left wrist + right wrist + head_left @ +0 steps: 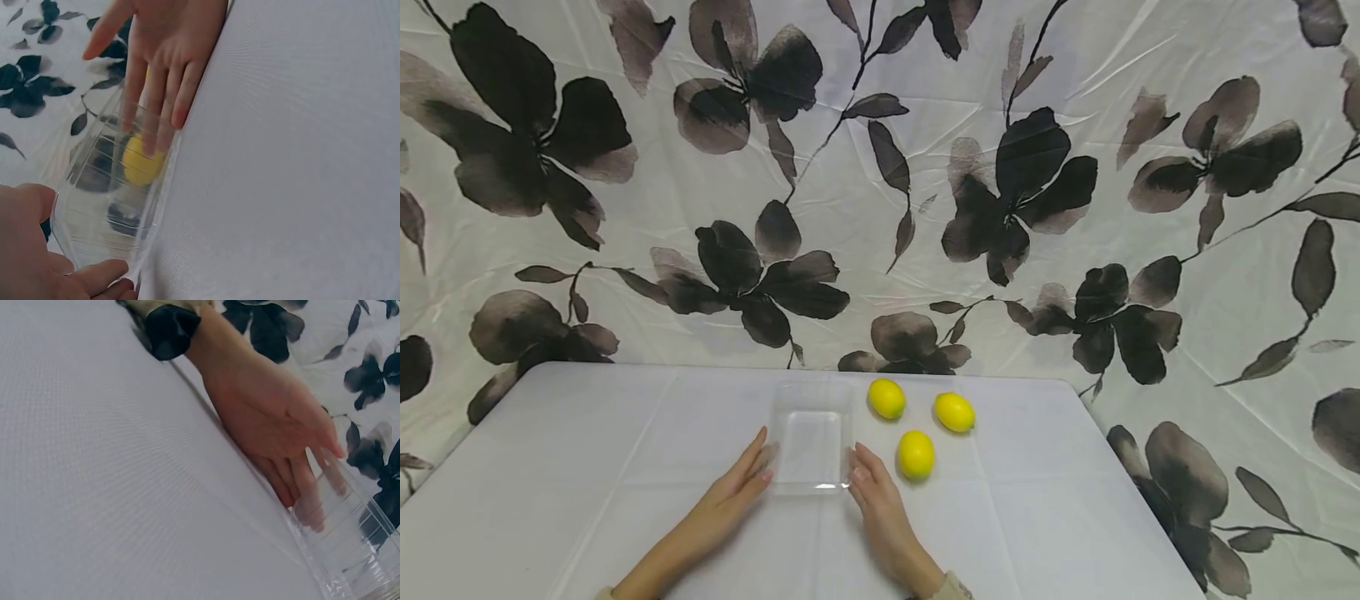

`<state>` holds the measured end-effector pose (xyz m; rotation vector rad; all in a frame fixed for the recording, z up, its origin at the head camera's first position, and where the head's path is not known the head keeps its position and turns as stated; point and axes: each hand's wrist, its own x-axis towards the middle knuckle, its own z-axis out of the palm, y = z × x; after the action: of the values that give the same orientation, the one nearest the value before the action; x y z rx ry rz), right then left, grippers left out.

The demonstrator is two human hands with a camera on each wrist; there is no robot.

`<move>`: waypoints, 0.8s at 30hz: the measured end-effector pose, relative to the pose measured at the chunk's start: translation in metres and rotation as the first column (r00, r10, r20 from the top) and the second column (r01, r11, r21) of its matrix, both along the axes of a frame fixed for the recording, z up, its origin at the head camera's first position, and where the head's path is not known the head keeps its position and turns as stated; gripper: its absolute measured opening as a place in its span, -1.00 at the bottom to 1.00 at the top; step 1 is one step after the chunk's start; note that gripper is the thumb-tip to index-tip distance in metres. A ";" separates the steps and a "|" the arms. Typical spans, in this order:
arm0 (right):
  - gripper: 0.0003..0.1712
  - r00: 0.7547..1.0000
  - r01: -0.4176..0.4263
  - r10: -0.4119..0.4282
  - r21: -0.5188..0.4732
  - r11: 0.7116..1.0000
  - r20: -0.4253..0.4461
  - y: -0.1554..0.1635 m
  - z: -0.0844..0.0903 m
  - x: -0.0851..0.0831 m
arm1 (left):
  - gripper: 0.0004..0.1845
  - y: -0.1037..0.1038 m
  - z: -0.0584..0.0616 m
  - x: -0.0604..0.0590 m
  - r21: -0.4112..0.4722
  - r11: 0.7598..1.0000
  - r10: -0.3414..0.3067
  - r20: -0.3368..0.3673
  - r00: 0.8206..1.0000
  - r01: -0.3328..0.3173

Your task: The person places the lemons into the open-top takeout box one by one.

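Fingers [758, 454] of the left hand [730, 496] and of the right hand [876, 496] lie straight, flat against opposite sides of the tray [811, 417], gripping nothing. That tray, mid-worktop [587, 467], looks light; an uneven push could skid or buckle it, I'd guess. Count: two hands, one tray, three lemons [916, 454] beyond.

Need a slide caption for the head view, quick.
Both hands, left hand and right hand, flank a clear tray beside three lemons.
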<state>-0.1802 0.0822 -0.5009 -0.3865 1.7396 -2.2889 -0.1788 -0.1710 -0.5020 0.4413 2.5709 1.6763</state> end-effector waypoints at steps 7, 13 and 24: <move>-0.25 0.998 0.041 -0.038 0.054 0.998 -0.041 0.001 -0.004 0.001 | -0.29 0.000 -0.006 0.000 -0.048 0.999 0.003 -0.083 0.997 -0.007; -0.27 0.997 0.061 -0.056 0.094 0.994 -0.054 0.001 -0.004 0.001 | -0.27 0.000 -0.008 -0.001 -0.072 0.997 -0.015 -0.123 0.992 0.006; -0.27 0.993 0.099 -0.091 0.107 0.989 -0.073 -0.001 -0.005 0.001 | -0.27 -0.001 -0.007 -0.001 -0.093 0.995 -0.032 -0.129 0.991 0.020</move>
<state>-0.1790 0.0809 -0.5055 -0.3718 1.9485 -2.2545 -0.1798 -0.1720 -0.5091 0.5947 2.7069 1.5636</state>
